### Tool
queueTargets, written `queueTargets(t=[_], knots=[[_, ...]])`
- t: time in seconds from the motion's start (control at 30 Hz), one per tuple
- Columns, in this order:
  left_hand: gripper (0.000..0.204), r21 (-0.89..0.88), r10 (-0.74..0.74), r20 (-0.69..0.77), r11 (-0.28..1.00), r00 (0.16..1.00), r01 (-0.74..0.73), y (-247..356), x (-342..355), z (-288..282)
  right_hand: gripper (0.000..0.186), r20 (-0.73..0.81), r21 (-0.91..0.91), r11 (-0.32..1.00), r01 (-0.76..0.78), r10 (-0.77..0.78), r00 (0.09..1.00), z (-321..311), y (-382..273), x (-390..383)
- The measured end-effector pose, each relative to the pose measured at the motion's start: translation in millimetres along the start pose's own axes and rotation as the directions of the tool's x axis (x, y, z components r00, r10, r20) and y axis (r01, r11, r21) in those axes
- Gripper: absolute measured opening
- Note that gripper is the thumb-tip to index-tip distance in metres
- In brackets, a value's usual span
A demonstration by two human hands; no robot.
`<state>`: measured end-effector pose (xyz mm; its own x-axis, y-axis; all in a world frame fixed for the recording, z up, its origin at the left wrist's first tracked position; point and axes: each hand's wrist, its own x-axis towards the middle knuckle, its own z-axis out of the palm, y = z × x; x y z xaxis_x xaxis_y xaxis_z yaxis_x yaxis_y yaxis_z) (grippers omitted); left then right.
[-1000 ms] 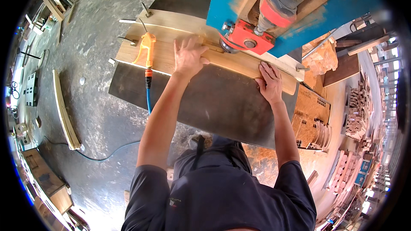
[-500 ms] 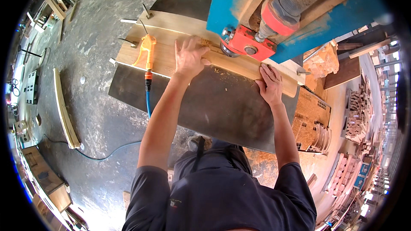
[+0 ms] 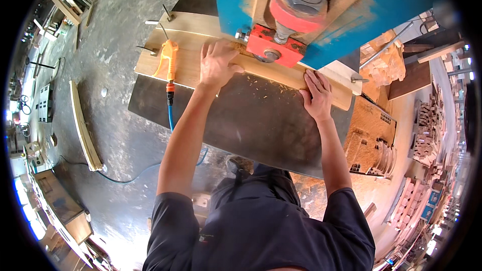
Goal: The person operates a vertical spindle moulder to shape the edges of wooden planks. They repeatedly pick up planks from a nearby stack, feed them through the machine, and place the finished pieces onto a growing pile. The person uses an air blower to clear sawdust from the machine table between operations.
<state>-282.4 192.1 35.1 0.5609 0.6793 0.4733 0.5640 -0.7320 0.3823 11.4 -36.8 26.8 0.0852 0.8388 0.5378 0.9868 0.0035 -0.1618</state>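
Observation:
A long pale wooden piece [image 3: 281, 78] lies across the dark metal machine table [image 3: 251, 125], under a blue machine with a red head [image 3: 273, 45]. My left hand [image 3: 217, 64] lies flat with spread fingers on the wood just left of the red head. My right hand [image 3: 316, 95] presses on the right end of the same piece, fingers over its edge. Wood chips lie on the table between my hands.
An orange air blow gun [image 3: 169, 60] with a blue hose [image 3: 171, 118] rests on a plywood board [image 3: 181, 55] at the table's left. A curved wooden strip [image 3: 84, 125] lies on the concrete floor. Stacked wooden parts [image 3: 427, 135] fill the right side.
The view has drawn closer to the machine. Both hands have stayed on the wooden piece; the left hand has shifted right along it toward the red head.

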Motion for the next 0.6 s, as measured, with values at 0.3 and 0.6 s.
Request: queueTargets(t=[0.3, 0.6], knots=[[0.050, -0.055, 0.002, 0.003, 0.998, 1.000, -0.002, 12.5, -1.0, 1.3, 0.049, -0.005, 0.010, 0.999, -0.034, 0.034, 0.999, -5.7, 8.6, -9.4], [0.054, -0.093, -0.017, 0.040, 0.995, 0.999, 0.020, 44.7, -78.3, -23.7, 0.074, 0.172, 0.106, 0.992, -0.070, 0.051, 0.984, -55.2, -14.2, -60.2]])
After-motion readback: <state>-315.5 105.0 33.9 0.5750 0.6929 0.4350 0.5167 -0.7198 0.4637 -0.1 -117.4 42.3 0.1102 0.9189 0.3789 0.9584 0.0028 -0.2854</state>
